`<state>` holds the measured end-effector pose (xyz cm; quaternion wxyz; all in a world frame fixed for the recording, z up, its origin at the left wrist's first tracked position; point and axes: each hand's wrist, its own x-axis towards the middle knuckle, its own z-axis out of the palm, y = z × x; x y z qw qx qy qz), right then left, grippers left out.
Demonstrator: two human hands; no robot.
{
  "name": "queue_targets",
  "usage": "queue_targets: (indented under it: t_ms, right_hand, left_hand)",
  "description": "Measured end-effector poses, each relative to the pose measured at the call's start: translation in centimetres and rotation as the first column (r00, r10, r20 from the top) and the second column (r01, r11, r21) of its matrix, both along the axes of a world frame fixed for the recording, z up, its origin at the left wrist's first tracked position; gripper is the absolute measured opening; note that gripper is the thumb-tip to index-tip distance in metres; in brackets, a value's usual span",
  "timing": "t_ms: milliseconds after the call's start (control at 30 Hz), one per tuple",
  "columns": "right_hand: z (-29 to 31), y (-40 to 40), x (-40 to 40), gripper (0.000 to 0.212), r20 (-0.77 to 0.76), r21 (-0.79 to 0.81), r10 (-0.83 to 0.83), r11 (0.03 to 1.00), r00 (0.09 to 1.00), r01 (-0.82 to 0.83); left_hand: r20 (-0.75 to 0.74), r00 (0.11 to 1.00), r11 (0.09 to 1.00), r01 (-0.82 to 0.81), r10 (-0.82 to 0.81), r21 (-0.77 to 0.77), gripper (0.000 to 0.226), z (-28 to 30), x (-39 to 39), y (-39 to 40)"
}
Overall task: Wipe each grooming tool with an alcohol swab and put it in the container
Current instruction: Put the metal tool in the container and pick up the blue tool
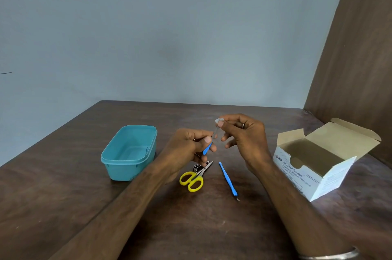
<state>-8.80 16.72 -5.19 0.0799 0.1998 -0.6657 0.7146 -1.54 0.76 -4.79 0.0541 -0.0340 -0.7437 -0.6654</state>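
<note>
I see the dark wooden desk (pixel 148 228) running to its far edge against a blue-grey wall, with a brown panel rising along its right side; its near part is broad and bare between the two forearms. On the right sits the open alcohol swab box (pixel 314 166), flaps up, its lower corner close to the desk's right edge. On the left stands the teal container (pixel 129 153), lidless, with free desk all round it.

My left hand (pixel 188 147) grips a blue-handled tool (pixel 207 148) by the handle, its thin metal end slanting up toward my right hand (pixel 244 134), whose thumb and forefinger pinch a small white swab (pixel 218 120) round that tip. The metal part is pale and blurred, so I cannot make out its shape.

Below the hands lie yellow-handled scissors (pixel 194 178), a nail clipper (pixel 197 167) touching their blades and partly covered by my left hand, and a second blue tool (pixel 228 180) just right of them, lying apart. A bangle at my right wrist is cut off by the frame.
</note>
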Motion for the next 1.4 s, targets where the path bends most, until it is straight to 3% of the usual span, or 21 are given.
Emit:
queue_targets:
  t_ms: [200,333,567,1400]
  right_hand:
    - [0.07,-0.14,0.14,0.012,-0.003,0.000,-0.003,1.000,1.000,0.003]
    - [0.01,-0.23,0.42,0.010,0.015,0.067,0.107,0.992,0.994,-0.108]
    - [-0.26,-0.55,0.50,0.010,-0.004,0.174,0.163,0.972,0.987,-0.160]
    - [0.08,-0.07,-0.13,0.010,0.005,-0.013,-0.006,1.000,1.000,0.006]
  left_hand:
    - [-0.017,0.992,0.992,-0.126,0.126,-0.009,0.023,-0.07,-0.23,-0.18]
    - [-0.002,0.981,0.979,-0.196,0.196,0.055,0.023,-0.13,-0.29,-0.33]
    - [0.012,0.986,0.981,-0.167,0.166,0.102,0.022,-0.08,0.00,-0.19]
    - [0.084,0.993,0.996,-0.086,0.083,0.031,0.024,0.38,0.38,0.03]
